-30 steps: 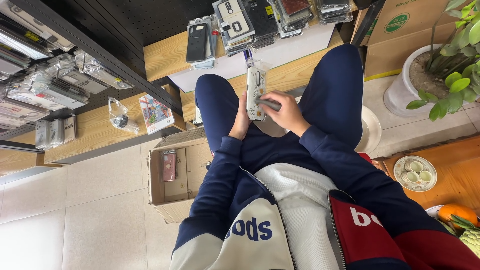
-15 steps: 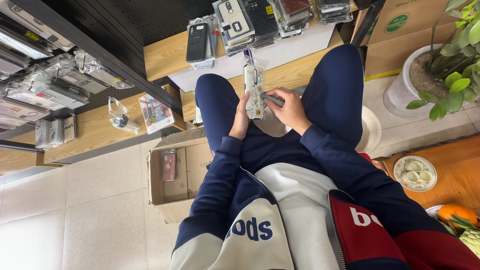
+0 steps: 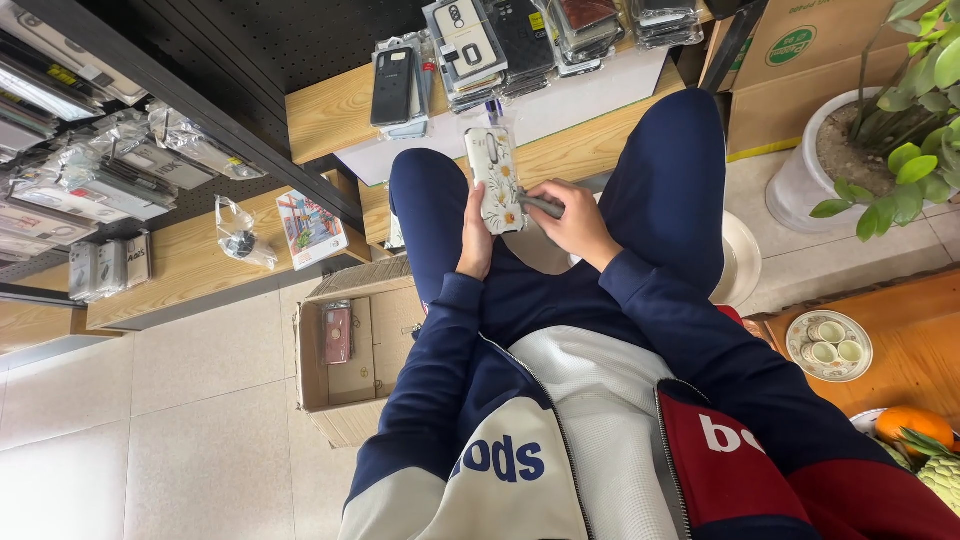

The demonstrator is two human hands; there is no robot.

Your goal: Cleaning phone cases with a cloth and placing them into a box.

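Seated person, navy trousers, navy/white/red jacket, seen from above; knees apart over pale tiled floor (image 3: 180,430).

Largest first:
- 2-tier light wood counter (image 3: 330,110) w/ black pegboard behind, top of view. Left of it, dark rack hung w/ many clear-bagged phone cases (image 3: 110,170), too many to count.
- 1 open brown cardboard box (image 3: 345,400) on floor by left leg; 1 pinkish phone case (image 3: 338,333) lying inside.
- 1 more brown cardboard box (image 3: 810,70) upper right, beside 1 white pot w/ green leafy plant (image 3: 880,130).
- 1 wood table (image 3: 910,340) lower right: 1 round plate carrying 3 small cups (image 3: 829,346), 1 orange fruit (image 3: 912,424), 1 green scaly fruit (image 3: 940,475) partly cut off by frame.
- Stacks of packaged phone cases (image 3: 500,40) on counter top, approx 5 piles; exact count unclear.
- 1 colourful flat packet (image 3: 312,226) and 1 small clear bag w/ dark item (image 3: 240,235) on lower shelf.

Hands:
- Left hand (image 3: 476,240) wrapped round lower left edge of 1 white flower-print phone case in clear wrapper (image 3: 495,180), held upright between knees, tilted slightly left, just in front of counter edge.
- Right hand (image 3: 570,222) closed on 1 short grey pen-like tool (image 3: 540,206); tool tip touches right edge of case, low down.
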